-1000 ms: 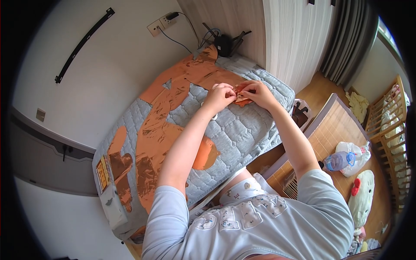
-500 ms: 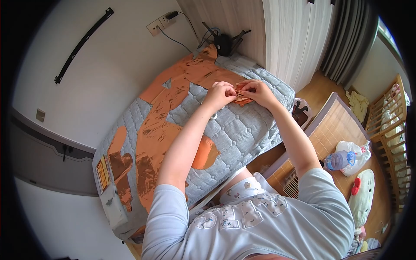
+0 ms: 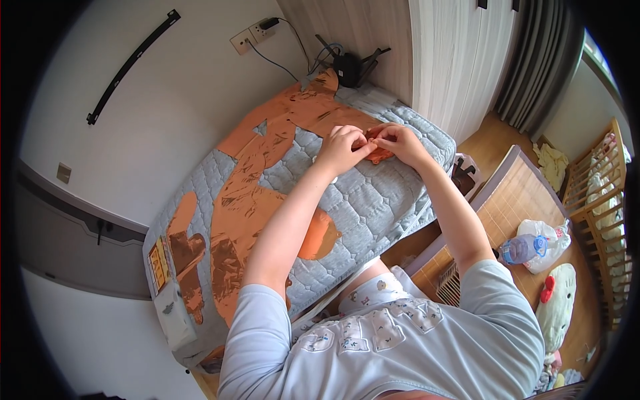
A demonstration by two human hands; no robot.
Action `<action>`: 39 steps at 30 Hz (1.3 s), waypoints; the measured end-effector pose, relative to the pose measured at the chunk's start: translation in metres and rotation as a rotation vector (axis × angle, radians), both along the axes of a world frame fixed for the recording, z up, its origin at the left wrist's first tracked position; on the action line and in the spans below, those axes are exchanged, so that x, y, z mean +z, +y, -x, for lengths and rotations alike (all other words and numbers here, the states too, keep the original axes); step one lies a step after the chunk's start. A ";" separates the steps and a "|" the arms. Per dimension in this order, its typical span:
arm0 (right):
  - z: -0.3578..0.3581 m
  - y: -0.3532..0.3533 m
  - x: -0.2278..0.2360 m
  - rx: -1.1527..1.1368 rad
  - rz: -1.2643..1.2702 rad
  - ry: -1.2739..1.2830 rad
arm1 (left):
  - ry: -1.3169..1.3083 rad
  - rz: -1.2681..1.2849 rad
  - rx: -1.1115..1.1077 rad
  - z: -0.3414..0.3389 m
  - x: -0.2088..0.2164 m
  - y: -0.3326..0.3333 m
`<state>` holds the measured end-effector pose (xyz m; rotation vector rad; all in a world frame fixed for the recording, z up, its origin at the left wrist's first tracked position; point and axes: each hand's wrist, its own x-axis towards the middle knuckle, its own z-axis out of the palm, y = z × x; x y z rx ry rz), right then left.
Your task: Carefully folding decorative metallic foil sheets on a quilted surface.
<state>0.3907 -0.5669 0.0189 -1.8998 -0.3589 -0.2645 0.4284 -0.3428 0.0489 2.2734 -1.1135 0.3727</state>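
Observation:
My left hand [image 3: 343,148] and my right hand [image 3: 403,143] meet above the far right part of a grey quilted mattress [image 3: 367,207]. Both pinch a crumpled orange foil balloon [image 3: 380,156], fingertips nearly touching; its finer detail is hidden by the fingers. Flat, shiny copper-orange foil balloons [image 3: 250,207] spread across the mattress to the left and beyond my hands. A rounded orange foil balloon [image 3: 320,235] with a small tab lies beside my left forearm. Part of a white object [image 3: 334,180] shows below my left wrist, mostly hidden.
A black router [image 3: 347,67] with cables stands at the mattress's far end. White tissue-like pack [image 3: 175,319] and a yellow-red packet [image 3: 160,267] lie at the left edge. To the right are a mat-covered surface [image 3: 493,200], a clear blue bottle [image 3: 523,249] and a wooden crib [image 3: 593,193].
My left hand has turned slightly and moved a little right, bringing its fingertips closer to my right hand's. The crumpled foil between them has shifted; the view has moved slightly.

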 end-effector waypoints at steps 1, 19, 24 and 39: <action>-0.002 0.000 -0.001 0.003 0.000 -0.003 | 0.014 0.013 0.019 -0.004 -0.003 0.001; 0.005 0.001 0.000 -0.007 0.083 -0.094 | -0.054 -0.009 0.116 -0.008 -0.012 -0.005; 0.001 0.001 -0.004 -0.072 0.105 -0.072 | 0.015 0.055 0.057 -0.009 -0.003 -0.005; 0.004 0.006 0.000 -0.195 0.228 -0.033 | 0.162 0.136 0.118 -0.015 0.000 -0.016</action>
